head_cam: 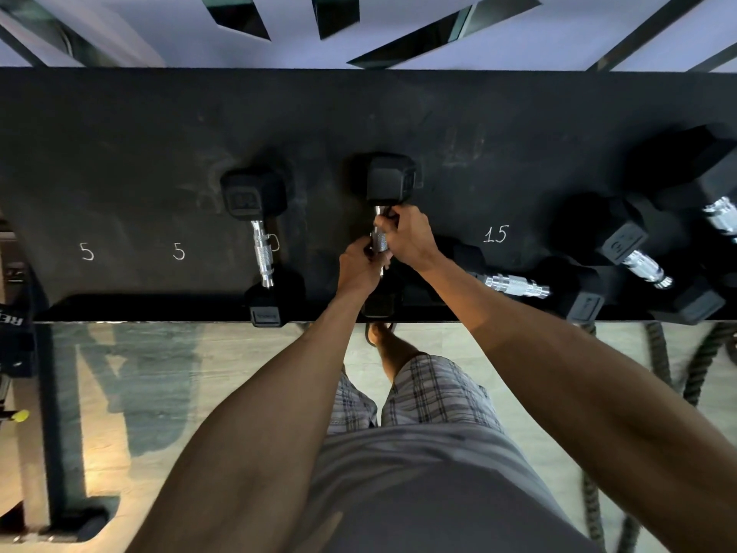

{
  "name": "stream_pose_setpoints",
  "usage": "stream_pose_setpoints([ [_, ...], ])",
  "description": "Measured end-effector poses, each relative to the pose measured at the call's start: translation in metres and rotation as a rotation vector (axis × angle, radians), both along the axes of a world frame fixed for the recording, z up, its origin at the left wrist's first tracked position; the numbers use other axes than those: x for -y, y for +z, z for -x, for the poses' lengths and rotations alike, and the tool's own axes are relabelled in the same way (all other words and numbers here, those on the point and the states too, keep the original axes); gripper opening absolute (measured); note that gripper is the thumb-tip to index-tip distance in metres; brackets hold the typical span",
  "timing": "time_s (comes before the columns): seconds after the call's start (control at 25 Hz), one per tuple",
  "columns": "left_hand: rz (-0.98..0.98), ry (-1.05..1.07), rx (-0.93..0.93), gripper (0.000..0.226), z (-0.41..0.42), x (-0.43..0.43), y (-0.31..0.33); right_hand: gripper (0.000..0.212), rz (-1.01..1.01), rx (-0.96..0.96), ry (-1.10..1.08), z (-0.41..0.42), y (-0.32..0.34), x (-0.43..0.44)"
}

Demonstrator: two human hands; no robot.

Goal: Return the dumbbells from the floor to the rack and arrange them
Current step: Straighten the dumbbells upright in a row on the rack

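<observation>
A black hex dumbbell with a chrome handle lies front to back on the black rack shelf, in the middle of the head view. My left hand grips the near part of its handle. My right hand grips the handle just behind, close to the far head. The near head sits at the shelf's front edge, partly hidden by my hands. A smaller dumbbell lies parallel to its left.
Chalk numbers mark the shelf: two 5s at the left, a 15 at the right. Three more dumbbells lie angled and crowded at the right. Thick ropes hang below the right end. A rack foot stands on the floor at the lower left.
</observation>
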State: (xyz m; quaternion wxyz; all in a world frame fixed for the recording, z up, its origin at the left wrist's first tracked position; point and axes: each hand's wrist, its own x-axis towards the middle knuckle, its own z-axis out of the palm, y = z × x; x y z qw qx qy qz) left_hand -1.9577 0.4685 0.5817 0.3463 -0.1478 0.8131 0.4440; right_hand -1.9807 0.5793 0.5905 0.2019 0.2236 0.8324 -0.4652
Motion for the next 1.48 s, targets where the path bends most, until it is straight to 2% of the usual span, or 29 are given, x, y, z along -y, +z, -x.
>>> stream_pose_setpoints([
  [0.32,0.046,-0.006,-0.002,0.028,-0.002,-0.002,0.001,0.021,0.01,0.031,0.018,0.0,0.0,-0.001],
  [0.56,0.161,-0.033,0.035,0.029,-0.02,0.002,0.001,0.026,0.039,0.086,0.007,-0.019,0.006,0.009],
  [0.8,0.357,-0.154,-0.137,0.015,-0.036,0.019,0.019,0.037,-0.056,0.082,0.028,-0.051,0.032,-0.002],
  [0.92,0.43,-0.29,0.035,0.028,-0.041,0.005,0.022,0.026,-0.133,0.072,0.066,-0.08,0.042,-0.014],
  [1.0,0.339,-0.307,0.201,0.033,-0.047,-0.011,0.022,0.023,-0.193,0.07,0.089,-0.102,0.048,-0.029],
  [1.12,0.101,-0.121,0.389,0.031,-0.062,-0.038,0.026,0.021,-0.273,0.061,0.114,-0.136,0.055,-0.058],
  [1.24,-0.181,0.196,0.527,0.02,-0.081,-0.065,0.036,0.02,-0.398,0.065,0.181,-0.156,0.059,-0.095],
  [1.4,-0.311,0.533,0.584,0.013,-0.101,-0.113,0.03,0.022,-0.478,0.05,0.263,-0.168,0.054,-0.153],
  [1.48,-0.354,0.664,0.595,0.016,-0.115,-0.139,0.026,0.031,-0.535,0.042,0.385,-0.166,0.047,-0.176],
])
